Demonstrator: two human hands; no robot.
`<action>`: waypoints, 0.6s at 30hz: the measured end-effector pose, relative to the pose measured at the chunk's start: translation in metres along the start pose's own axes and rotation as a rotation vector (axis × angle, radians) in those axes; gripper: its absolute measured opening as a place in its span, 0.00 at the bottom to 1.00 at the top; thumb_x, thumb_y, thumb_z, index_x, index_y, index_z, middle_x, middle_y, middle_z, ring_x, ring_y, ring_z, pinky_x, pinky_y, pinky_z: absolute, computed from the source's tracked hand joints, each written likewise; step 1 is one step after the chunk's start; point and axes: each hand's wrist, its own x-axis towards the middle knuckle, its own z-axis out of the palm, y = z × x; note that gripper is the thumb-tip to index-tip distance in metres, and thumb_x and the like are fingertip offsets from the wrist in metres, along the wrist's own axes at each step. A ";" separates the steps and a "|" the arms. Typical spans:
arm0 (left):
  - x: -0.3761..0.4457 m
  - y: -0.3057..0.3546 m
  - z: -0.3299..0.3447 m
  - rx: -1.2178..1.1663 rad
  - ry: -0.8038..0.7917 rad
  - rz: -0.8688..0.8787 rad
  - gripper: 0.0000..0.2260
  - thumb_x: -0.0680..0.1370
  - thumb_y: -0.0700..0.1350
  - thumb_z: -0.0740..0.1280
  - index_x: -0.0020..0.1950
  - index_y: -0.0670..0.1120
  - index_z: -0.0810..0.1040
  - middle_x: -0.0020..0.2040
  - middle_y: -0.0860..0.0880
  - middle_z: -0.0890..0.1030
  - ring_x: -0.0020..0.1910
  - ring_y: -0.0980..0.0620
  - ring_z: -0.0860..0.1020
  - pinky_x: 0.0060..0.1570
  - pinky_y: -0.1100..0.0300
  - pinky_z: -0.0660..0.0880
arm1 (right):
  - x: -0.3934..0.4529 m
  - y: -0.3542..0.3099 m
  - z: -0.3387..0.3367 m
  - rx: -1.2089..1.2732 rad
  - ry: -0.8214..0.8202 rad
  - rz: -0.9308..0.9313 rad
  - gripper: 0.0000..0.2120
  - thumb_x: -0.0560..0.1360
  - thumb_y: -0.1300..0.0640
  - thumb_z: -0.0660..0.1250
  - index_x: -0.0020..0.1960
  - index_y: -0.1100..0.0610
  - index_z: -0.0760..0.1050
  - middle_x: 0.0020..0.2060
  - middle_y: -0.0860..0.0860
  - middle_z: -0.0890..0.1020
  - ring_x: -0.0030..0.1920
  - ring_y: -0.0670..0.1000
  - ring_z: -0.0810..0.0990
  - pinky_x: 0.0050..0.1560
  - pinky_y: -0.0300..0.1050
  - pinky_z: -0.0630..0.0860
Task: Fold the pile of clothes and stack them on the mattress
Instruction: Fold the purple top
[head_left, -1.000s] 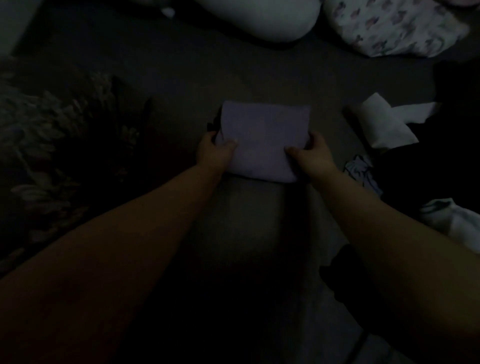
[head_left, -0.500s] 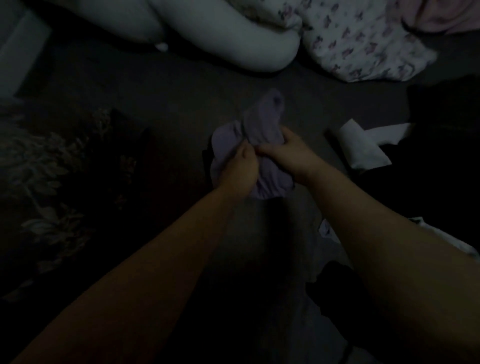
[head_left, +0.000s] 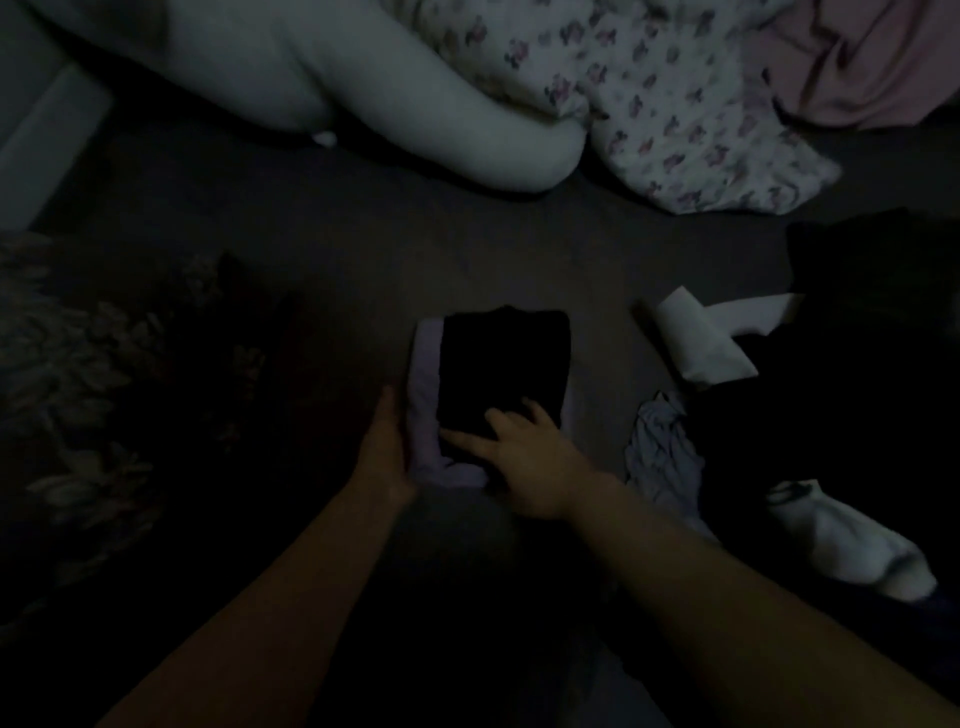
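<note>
Progress looks partial: a folded black garment (head_left: 503, 376) lies on a folded lilac garment (head_left: 425, 410) on the dark mattress (head_left: 363, 249), while a crumpled pale cloth (head_left: 662, 447), a white sock (head_left: 847, 540) and a dark heap (head_left: 857, 364) wait unfolded to the right. The right hand (head_left: 524, 457) presses spread fingers on the black piece; the left hand (head_left: 384, 447) rests flat against the stack's left edge.
</note>
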 end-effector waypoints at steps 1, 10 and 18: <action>0.001 -0.003 -0.006 0.236 0.048 0.124 0.17 0.80 0.56 0.57 0.62 0.47 0.71 0.64 0.42 0.75 0.49 0.50 0.76 0.53 0.54 0.73 | -0.004 -0.002 0.009 0.114 0.071 -0.005 0.30 0.74 0.46 0.62 0.75 0.47 0.59 0.61 0.56 0.72 0.63 0.57 0.71 0.69 0.57 0.58; 0.023 0.015 0.042 0.702 0.144 0.346 0.21 0.77 0.50 0.66 0.68 0.45 0.69 0.68 0.43 0.68 0.65 0.44 0.70 0.63 0.58 0.66 | 0.022 0.021 0.005 0.968 0.682 0.881 0.25 0.75 0.57 0.67 0.70 0.60 0.66 0.61 0.62 0.73 0.61 0.60 0.74 0.61 0.50 0.72; 0.008 -0.001 0.039 0.746 0.188 0.570 0.16 0.75 0.37 0.62 0.62 0.44 0.76 0.60 0.42 0.77 0.59 0.45 0.76 0.60 0.55 0.71 | 0.001 0.004 0.004 0.900 0.770 0.722 0.23 0.77 0.64 0.62 0.71 0.58 0.66 0.65 0.61 0.70 0.65 0.56 0.70 0.62 0.35 0.62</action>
